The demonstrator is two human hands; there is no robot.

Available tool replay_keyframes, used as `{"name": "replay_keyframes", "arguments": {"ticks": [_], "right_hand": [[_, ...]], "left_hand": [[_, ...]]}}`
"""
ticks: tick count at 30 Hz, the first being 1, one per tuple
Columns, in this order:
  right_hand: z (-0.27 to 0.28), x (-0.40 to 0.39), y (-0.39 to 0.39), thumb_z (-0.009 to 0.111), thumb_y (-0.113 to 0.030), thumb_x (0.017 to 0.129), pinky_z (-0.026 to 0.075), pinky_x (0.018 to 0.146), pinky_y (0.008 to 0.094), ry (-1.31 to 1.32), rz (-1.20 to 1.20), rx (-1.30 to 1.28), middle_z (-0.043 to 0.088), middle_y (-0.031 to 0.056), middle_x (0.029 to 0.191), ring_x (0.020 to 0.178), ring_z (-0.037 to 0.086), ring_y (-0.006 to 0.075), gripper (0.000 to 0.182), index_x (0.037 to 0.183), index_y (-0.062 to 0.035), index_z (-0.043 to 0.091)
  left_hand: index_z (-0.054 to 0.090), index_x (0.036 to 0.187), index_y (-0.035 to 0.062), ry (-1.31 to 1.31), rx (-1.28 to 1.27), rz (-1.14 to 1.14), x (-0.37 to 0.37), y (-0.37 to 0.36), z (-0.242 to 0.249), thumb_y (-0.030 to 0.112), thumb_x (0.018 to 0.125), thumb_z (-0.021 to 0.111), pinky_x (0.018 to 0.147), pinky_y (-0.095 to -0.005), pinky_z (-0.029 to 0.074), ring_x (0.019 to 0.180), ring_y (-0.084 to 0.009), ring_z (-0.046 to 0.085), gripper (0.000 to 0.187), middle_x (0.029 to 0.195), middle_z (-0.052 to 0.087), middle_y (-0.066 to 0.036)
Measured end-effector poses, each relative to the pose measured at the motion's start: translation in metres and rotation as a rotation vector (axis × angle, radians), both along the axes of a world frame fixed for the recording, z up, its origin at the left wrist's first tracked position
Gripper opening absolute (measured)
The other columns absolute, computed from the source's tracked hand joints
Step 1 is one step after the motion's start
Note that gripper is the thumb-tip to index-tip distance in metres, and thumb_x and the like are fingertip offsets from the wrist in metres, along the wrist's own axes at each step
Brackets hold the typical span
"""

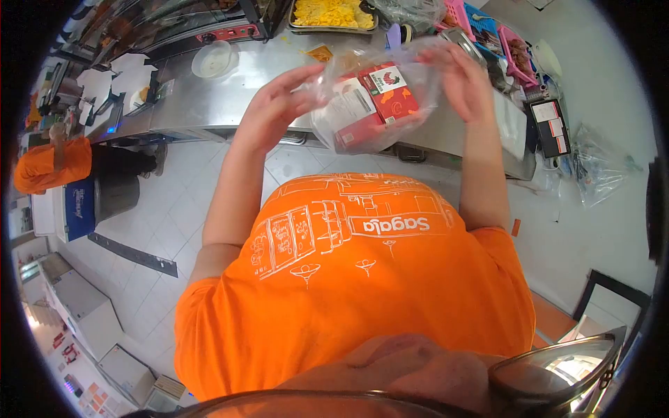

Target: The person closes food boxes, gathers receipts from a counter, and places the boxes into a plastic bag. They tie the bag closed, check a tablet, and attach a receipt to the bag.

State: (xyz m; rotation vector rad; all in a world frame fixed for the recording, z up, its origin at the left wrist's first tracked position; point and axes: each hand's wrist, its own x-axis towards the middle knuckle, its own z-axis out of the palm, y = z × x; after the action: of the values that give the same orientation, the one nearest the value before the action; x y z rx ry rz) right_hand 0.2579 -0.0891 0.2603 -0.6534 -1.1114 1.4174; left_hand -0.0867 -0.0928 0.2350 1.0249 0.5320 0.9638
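In the head view, a thin clear plastic bag (432, 104) hangs between my hands, in front of my chest at the counter's edge. Inside it sits a red printed food box (397, 104) with a white label. My left hand (279, 104) holds the bag's left edge, its fingers closed on the plastic. On the other side my right hand (463, 80) has hold of the bag's upper right edge, its fingertips partly behind the plastic. The box rests within the bag, and neither hand visibly grips it.
A steel counter (191, 104) runs ahead of me. On it are a tray of yellow food (333, 15), a white round container (214, 59) and open white boxes (132, 83). Pink baskets (516, 56) stand right. A co-worker in an orange shirt (59, 166) is at the left.
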Motion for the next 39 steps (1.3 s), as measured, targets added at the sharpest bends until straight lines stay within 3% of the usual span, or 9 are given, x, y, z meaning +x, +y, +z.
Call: {"name": "replay_keyframes", "arguments": {"ticks": [5, 11, 15, 22, 25, 30, 32, 35, 39], "right_hand": [[-0.021, -0.118, -0.010, 0.053, -0.016, 0.094, 0.048, 0.089, 0.0356, -1.101, -0.378, 0.272, 0.067, 0.0132, 0.101, 0.099, 0.063, 0.0261, 0.032, 0.120, 0.0003, 0.059], [0.038, -0.104, 0.007, 0.054, -0.002, 0.090, 0.050, 0.068, 0.0241, -0.782, -0.481, 0.254, 0.067, 0.0049, 0.088, 0.077, 0.063, 0.0093, 0.024, 0.113, 0.0024, 0.060], [0.091, -0.113, -0.024, 0.058, 0.004, 0.085, 0.050, 0.066, 0.0209, -0.687, -0.500, 0.658, 0.066, 0.0045, 0.086, 0.076, 0.063, 0.0088, 0.023, 0.108, 0.0019, 0.060], [0.101, -0.085, -0.040, 0.058, 0.013, 0.075, 0.046, 0.059, 0.0214, -0.215, -0.961, 0.442, 0.062, 0.0044, 0.079, 0.066, 0.058, 0.0080, 0.021, 0.090, -0.0021, 0.055], [0.096, -0.072, -0.030, 0.056, 0.015, 0.075, 0.045, 0.056, 0.0214, -0.111, -0.928, 0.587, 0.061, 0.0051, 0.077, 0.064, 0.057, 0.0091, 0.022, 0.090, -0.0010, 0.055], [0.106, -0.126, -0.014, 0.060, -0.002, 0.079, 0.043, 0.060, 0.0209, -0.822, -0.545, 0.589, 0.050, 0.0010, 0.068, 0.063, 0.052, 0.0083, 0.006, 0.078, -0.0037, 0.055], [0.063, -0.142, 0.036, 0.062, -0.003, 0.077, 0.043, 0.061, 0.0211, -0.466, -0.271, 0.457, 0.054, 0.0020, 0.070, 0.067, 0.053, 0.0075, 0.006, 0.077, -0.0030, 0.056], [0.048, -0.116, 0.073, 0.064, -0.006, 0.079, 0.045, 0.062, 0.0228, -0.679, -0.213, 0.117, 0.059, 0.0038, 0.075, 0.072, 0.055, 0.0083, 0.006, 0.082, -0.0028, 0.059], [0.044, -0.037, 0.060, 0.067, -0.016, 0.088, 0.047, 0.067, 0.0255, -0.634, -0.060, 0.093, 0.063, 0.0060, 0.096, 0.081, 0.059, 0.0107, 0.024, 0.106, -0.0020, 0.059]], "left_hand": [[0.058, 0.128, -0.0001, 0.029, 0.182, -0.027, 0.050, 0.022, 0.042, 0.005, 0.091, 0.054, 0.092, -0.0273, 0.048, 0.106, -0.0189, 0.063, 0.038, 0.119, 0.061, -0.013], [0.065, 0.115, 0.0011, 0.499, 0.743, 0.308, 0.067, 0.129, 0.045, 0.016, 0.099, 0.045, 0.089, -0.0304, 0.049, 0.094, -0.0169, 0.065, 0.030, 0.106, 0.067, -0.008], [0.063, 0.122, 0.0067, 0.108, 0.487, -0.279, 0.116, 0.135, 0.018, 0.030, 0.098, 0.047, 0.087, -0.0322, 0.050, 0.103, -0.0193, 0.063, 0.037, 0.114, 0.067, -0.010], [0.065, 0.117, 0.0066, 0.143, 0.347, -0.684, 0.100, 0.090, 0.031, 0.029, 0.086, 0.064, 0.084, -0.0344, 0.052, 0.095, -0.0190, 0.064, 0.039, 0.116, 0.066, -0.009], [0.065, 0.116, 0.0065, 0.317, 0.659, -0.780, 0.089, 0.058, 0.040, 0.029, 0.081, 0.072, 0.082, -0.0353, 0.053, 0.092, -0.0188, 0.065, 0.041, 0.117, 0.066, -0.008], [0.067, 0.116, 0.0083, 0.623, 1.166, -0.852, 0.117, 0.025, 0.027, 0.033, 0.084, 0.071, 0.081, -0.0340, 0.052, 0.091, -0.0180, 0.066, 0.040, 0.111, 0.069, -0.005], [0.066, 0.119, 0.0095, 0.593, 1.345, -0.752, 0.130, 0.031, -0.001, 0.033, 0.086, 0.069, 0.081, -0.0329, 0.052, 0.091, -0.0173, 0.066, 0.040, 0.108, 0.071, -0.004], [0.066, 0.119, 0.0103, 0.852, 0.524, -0.666, 0.119, 0.017, 0.035, 0.027, 0.090, 0.066, 0.084, -0.0324, 0.051, 0.096, -0.0163, 0.065, 0.033, 0.107, 0.071, -0.005], [0.065, 0.122, 0.0095, 0.664, 0.323, -0.687, 0.112, 0.034, -0.007, 0.039, 0.089, 0.066, 0.091, -0.0333, 0.047, 0.104, -0.0170, 0.062, 0.044, 0.116, 0.068, -0.005]]}}
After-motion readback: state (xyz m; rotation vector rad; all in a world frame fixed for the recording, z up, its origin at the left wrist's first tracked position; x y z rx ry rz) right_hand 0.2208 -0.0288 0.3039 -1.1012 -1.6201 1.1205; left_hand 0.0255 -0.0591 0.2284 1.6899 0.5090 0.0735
